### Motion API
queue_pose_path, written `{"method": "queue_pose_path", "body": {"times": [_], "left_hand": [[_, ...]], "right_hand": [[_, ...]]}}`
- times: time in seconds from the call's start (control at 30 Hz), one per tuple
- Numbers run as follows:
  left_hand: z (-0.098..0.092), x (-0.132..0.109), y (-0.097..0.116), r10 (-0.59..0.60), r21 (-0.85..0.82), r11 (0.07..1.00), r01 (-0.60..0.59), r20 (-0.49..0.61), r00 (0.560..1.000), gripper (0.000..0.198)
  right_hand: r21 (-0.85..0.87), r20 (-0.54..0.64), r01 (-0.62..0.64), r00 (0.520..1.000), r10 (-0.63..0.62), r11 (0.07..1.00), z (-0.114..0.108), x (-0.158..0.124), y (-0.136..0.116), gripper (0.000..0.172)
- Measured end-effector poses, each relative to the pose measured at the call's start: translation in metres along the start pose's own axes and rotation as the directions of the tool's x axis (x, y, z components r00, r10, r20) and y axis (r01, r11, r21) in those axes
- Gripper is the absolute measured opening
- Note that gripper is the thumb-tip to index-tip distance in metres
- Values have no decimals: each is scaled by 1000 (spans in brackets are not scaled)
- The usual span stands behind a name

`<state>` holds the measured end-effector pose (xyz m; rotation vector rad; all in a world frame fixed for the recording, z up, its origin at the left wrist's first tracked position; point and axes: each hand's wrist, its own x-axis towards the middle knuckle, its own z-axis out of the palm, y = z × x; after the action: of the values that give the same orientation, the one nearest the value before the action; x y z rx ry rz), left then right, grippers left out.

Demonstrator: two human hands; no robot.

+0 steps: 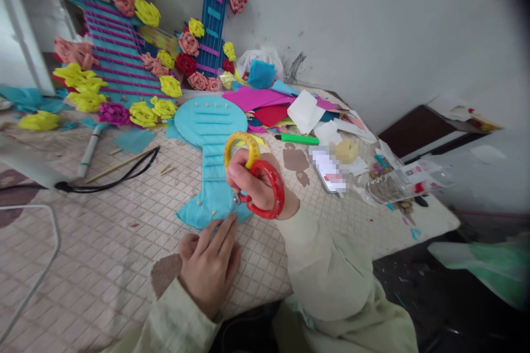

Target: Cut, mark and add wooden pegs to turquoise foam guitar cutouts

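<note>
A flat light-blue paper-covered shape [215,162] lies on the table, with a round top, a narrow middle and a flared lower end. Ridged bars cross it, and small pale beads or pin heads sit at its top and lower end. My right hand [250,183] is closed on scissors with one yellow and one red handle loop [280,190], held over the flared end. The loops are spread apart; the blades are mostly hidden. My left hand [212,265] lies flat and open, fingers stretched, fingertips at the shape's lower edge near the scissors.
Two decorated blue pieces with paper flowers [120,49] stand at the back left. Coloured paper sheets [256,100], a green marker [298,139], a phone [327,170] and a plastic bottle [397,181] lie to the right. A black cord [124,178] and thin sticks lie left.
</note>
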<state>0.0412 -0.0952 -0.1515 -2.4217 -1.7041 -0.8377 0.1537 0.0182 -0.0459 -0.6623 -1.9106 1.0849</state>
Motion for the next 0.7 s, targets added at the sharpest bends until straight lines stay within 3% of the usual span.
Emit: {"method": "queue_pose_path", "body": {"times": [0.2,0.33,0.47,0.6,0.7], "left_hand": [[0,0,0,-20,-32,999,21,3,1000,37],[0,0,1,-7,-9,1000,7,1,1000,36],[-3,2,2,-6,4,1000,6,-7,1000,33],[-14,4,2,-3,-115,993,-18,-183,983,23],[-25,5,2,-66,-287,958,-10,-254,965,33]], "right_hand": [[29,-98,-21,995,24,999,-5,-1,-4,35],[129,-219,75,975,-45,989,-16,-3,-16,29],[176,-83,110,992,-97,978,-27,0,-19,25],[247,46,76,995,-90,966,-34,0,-18,23],[399,133,75,981,-138,914,-37,-6,-20,27]]}}
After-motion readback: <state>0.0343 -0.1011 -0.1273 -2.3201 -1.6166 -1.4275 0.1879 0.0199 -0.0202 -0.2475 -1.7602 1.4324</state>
